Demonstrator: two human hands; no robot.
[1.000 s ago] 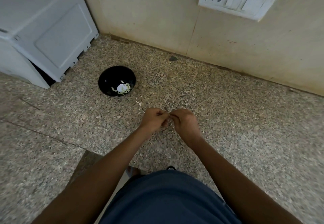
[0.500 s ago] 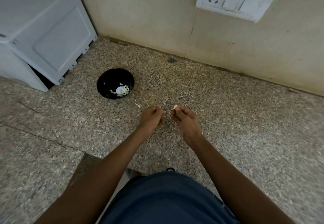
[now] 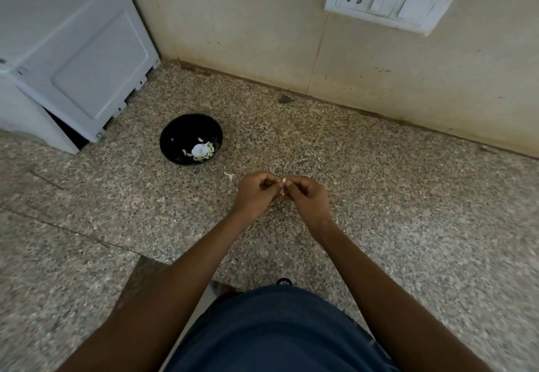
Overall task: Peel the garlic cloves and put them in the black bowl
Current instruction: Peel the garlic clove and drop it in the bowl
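Both hands, left hand (image 3: 254,194) and right hand (image 3: 306,196), pinch one garlic clove (image 3: 283,180); advise stripping skin fully before reaching left to black bowl (image 3: 175,134).

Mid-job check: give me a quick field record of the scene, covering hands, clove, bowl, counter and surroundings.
left hand: fingers curled, pinching the garlic clove
right hand: fingers curled, pinching the same clove
garlic clove: small pale piece between both hands' fingertips, above the counter
black bowl: on the counter, left of and beyond the hands, holding pale garlic pieces
counter: speckled stone; a pale scrap lies near the left hand
white appliance: far left
switch plate: on wall
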